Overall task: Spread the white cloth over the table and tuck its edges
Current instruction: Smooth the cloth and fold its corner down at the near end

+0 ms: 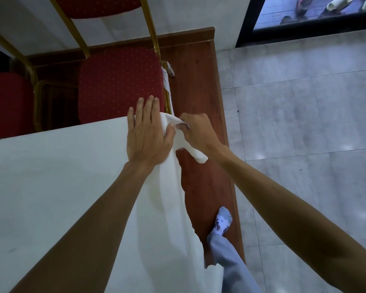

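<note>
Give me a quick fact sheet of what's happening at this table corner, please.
Cloth: white cloth covers the tabletop, edge hanging at the corner
Left hand: left hand pressed flat on the cloth at the corner
Right hand: right hand pinching a fold of the hanging cloth
Beyond the table: red chair with gold frame
Floor: wooden platform, then grey tiles

My feed is dim and bluish, with soft, even light and no hard shadows. Pale glare spots sit on the floor tiles (pixel 304 123) at right. The wide lens bends straight lines near the edges. The white cloth (pixel 51 187) looks flat and slightly grainy; the window (pixel 315 11) corner is smeared and unclear.
</note>
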Motion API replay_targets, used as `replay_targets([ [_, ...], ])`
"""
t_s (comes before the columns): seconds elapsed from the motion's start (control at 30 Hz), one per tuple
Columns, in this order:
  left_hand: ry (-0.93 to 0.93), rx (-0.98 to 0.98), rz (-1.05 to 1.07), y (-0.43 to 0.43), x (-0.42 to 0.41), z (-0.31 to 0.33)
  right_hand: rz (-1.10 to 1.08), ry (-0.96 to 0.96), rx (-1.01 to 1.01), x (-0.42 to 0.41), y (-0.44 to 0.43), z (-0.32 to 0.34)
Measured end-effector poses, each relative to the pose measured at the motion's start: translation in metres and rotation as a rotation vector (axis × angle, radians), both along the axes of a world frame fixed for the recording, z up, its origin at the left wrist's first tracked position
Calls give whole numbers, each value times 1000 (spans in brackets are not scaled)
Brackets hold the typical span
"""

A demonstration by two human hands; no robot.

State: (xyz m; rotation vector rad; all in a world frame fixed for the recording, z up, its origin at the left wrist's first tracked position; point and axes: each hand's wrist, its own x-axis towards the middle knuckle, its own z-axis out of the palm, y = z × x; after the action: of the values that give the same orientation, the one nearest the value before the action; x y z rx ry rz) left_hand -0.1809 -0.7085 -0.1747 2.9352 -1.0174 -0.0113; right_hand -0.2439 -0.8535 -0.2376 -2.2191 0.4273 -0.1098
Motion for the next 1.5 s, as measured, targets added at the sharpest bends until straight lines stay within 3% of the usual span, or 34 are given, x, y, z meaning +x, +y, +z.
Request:
replay_targets([
  [0.1,9,-1,10,0,1,1,-121,-19,-29,6,-6,3],
  [0.27,-1,-9,5,0,1,0,62,93,-38,-6,-12,-5],
  [0.5,52,-14,28,-1,7,3,-25,44,-152,-32,13,-27],
  [0.63,96,19,104,-13,26,8,49,164,-133,-61,44,-65],
  [0.8,46,37,204,-16,21,-2,-37,291,-201,-87,92,-111],
  [1.03,40,18,178,-16,22,-1,-175,497,105,-128,106,-159],
  [1.4,37,32,171,-18,21,2,-207,1021,131,-188,49,-202],
  [1.5,38,37,175,-19,20,3,-173,919,203,-174,40,-186],
])
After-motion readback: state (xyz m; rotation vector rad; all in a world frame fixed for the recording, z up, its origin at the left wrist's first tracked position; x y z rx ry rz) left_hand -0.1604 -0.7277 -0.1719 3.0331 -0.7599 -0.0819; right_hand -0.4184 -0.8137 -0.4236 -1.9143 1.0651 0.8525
